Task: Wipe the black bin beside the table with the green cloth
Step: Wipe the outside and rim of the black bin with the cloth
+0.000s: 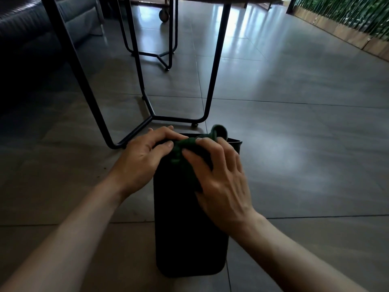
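- Black bin: on the tiled floor.
- Left hand grip: clamped on the bin rim.
- Right hand grip: pressing green cloth against the bin.
- Table legs: just beyond the bin.

Floor: large grey glossy tiles, window light reflected far centre. Black metal table legs ahead. Dark sofa upper left. Green plant wall upper right. Dim overall.

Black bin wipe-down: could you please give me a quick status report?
Left hand steadying the bin at its rim. Right hand pressing green cloth against its near side. Table legs just beyond, not blocking.
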The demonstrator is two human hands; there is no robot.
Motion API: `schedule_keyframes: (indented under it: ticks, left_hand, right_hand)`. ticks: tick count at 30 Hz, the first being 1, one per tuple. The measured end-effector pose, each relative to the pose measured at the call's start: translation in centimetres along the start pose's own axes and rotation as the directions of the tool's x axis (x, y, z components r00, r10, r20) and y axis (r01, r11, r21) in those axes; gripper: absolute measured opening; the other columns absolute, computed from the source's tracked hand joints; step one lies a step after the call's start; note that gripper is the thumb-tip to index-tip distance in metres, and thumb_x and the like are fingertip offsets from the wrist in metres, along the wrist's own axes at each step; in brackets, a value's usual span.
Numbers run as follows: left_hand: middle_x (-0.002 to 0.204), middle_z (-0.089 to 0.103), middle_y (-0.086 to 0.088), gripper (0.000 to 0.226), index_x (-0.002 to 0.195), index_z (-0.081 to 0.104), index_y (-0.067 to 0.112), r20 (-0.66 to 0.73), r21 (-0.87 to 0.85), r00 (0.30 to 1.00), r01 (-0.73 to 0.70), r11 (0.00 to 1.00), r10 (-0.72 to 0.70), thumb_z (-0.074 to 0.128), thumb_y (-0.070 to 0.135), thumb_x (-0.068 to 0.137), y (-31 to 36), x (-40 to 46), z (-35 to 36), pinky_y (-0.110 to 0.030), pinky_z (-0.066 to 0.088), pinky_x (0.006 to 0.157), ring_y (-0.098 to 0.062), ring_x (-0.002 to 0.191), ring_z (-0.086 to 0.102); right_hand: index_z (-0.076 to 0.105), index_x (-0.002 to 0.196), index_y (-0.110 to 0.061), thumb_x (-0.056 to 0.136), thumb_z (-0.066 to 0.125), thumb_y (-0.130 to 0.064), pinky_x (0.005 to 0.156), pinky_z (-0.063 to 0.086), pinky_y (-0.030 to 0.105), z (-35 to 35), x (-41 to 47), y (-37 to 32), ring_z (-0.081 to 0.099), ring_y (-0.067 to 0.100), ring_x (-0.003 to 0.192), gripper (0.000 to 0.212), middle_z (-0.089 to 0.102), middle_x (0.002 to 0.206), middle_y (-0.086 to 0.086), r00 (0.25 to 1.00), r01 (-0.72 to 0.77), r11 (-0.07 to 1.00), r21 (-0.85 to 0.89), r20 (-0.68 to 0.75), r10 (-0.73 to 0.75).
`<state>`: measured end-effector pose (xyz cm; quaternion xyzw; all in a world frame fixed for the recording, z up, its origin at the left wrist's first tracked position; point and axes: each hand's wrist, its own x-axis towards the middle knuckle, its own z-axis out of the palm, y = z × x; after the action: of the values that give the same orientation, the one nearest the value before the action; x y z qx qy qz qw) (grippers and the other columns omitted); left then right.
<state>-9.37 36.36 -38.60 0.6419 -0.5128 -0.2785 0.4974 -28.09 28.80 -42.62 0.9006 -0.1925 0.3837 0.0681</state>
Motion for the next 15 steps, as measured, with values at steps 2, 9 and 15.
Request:
schedule_keyframes:
  ticks: [2, 9, 15]
  left_hand:
    - [0.126, 0.069, 0.021, 0.032, 0.107, 0.076, 0.039, -0.017, -0.003, 1.000, 0.003, 1.000, -0.003, 0.049, 0.027, 0.093, -0.1, 0.0, -0.1, -0.047, 0.022, 0.127, 0.013, 0.139, 0.042]
    - [0.131, 0.064, 0.027, 0.030, 0.107, 0.072, 0.049, -0.035, 0.056, 0.999, -0.040, 0.998, 0.042, 0.055, 0.030, 0.092, -0.7, -0.1, 0.2, -0.048, 0.024, 0.126, 0.013, 0.140, 0.041]
    - [0.121, 0.062, 0.043, 0.029, 0.101, 0.071, 0.051, -0.046, 0.042, 0.999, -0.008, 0.999, 0.010, 0.054, 0.030, 0.092, -0.2, 0.2, 0.1, -0.048, 0.024, 0.127, 0.017, 0.135, 0.043]
  right_hand:
    - [0.062, 0.134, -0.013, 0.096, 0.070, -0.023, 0.103, 0.046, 0.052, 0.6, -1.3, -1.1, 0.043, 0.039, 0.122, 0.040, 0.041, 0.134, 0.014, 0.999, 0.031, 0.999, -0.037, 0.016, -0.031]
    - [0.066, 0.127, -0.021, 0.104, 0.051, -0.018, 0.095, 0.052, 0.046, 0.0, -8.8, -1.5, 0.051, 0.034, 0.111, 0.027, 0.048, 0.128, 0.010, 0.914, 0.362, 0.931, -0.031, 0.209, -0.348]
    - [0.054, 0.132, -0.016, 0.090, 0.077, -0.032, 0.095, 0.040, 0.043, 0.8, -0.4, 1.0, 0.045, 0.036, 0.117, 0.050, 0.043, 0.128, 0.011, 0.993, -0.104, 0.993, -0.053, -0.058, 0.101]
